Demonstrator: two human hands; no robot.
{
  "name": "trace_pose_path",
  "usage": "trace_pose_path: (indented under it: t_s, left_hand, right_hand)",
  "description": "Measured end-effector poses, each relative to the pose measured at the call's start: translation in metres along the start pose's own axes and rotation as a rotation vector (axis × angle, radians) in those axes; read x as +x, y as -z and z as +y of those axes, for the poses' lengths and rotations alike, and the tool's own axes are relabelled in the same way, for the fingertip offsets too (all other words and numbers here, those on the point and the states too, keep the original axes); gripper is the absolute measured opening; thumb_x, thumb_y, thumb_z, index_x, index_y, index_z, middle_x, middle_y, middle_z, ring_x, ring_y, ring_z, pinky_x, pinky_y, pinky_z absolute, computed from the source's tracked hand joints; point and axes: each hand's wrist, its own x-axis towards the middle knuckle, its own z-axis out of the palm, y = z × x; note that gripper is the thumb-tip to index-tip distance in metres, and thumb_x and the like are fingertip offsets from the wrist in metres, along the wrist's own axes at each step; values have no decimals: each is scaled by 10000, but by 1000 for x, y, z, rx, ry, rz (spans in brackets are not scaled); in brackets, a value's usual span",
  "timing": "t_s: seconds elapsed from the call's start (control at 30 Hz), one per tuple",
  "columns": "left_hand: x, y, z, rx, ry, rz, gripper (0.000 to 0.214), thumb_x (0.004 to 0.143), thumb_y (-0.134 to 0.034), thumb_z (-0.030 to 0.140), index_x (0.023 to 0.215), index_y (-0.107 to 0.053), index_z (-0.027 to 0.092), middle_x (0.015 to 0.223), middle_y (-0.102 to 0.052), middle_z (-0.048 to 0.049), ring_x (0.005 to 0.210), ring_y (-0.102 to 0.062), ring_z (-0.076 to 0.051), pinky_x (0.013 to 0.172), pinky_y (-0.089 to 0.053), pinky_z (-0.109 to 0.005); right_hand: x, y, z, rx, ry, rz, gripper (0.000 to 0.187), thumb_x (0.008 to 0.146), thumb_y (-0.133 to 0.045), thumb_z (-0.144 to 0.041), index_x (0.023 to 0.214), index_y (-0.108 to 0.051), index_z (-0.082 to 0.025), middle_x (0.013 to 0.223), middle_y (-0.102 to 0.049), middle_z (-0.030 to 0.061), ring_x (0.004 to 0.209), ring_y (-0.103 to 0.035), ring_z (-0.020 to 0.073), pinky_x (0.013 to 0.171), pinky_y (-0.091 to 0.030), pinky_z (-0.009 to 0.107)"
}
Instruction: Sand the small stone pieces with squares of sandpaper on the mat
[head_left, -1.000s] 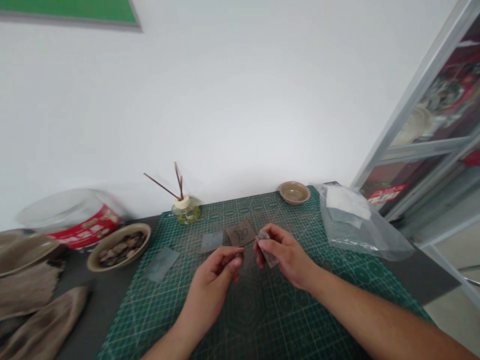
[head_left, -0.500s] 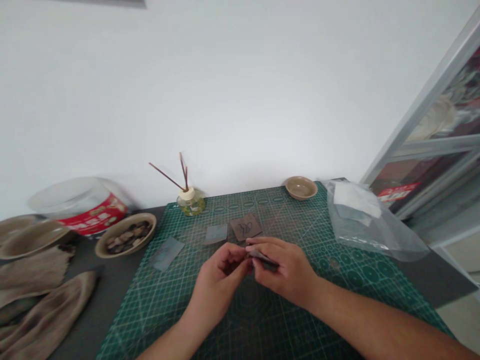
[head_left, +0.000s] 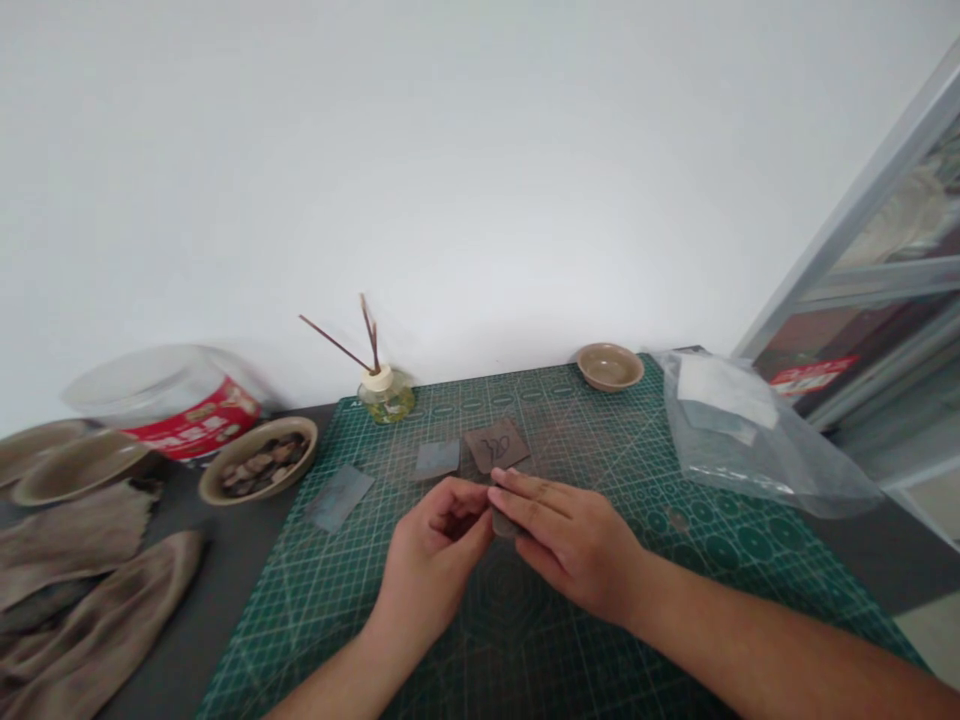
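In front of the marked square (head_left: 496, 446), the right hand (head_left: 581, 540) grips a grey-brown piece (head_left: 503, 524); the left hand's (head_left: 435, 545) grip is hidden, and light, even pressure should suit.

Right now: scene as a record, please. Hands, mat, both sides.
right hand: holds a small grey-brown sheet
left hand: at the sheet's left edge, grip hidden
on green mat: marked brown square, two grey pieces, reed bottle, small tan bowl
right side: clear plastic bag, partly on the mat
left side: bowl with pebble-like pieces, red-labelled tub, brown cloth
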Motion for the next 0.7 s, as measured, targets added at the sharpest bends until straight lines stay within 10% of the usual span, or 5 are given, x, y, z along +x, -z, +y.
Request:
trace_pose_path:
  t_s: [0.7]
  left_hand:
    - [-3, 3, 1, -64, -41, 20, 73, 795, -713, 216, 836, -667, 176, 772, -705, 0, 696, -643, -124, 652, -515, -210]
  right_hand:
    - [0, 0, 0, -123, 66, -15, 440, 933, -489, -108, 1372, -494, -77, 1378, -578, 144, 1296, -534, 207, 1104, -453, 345]
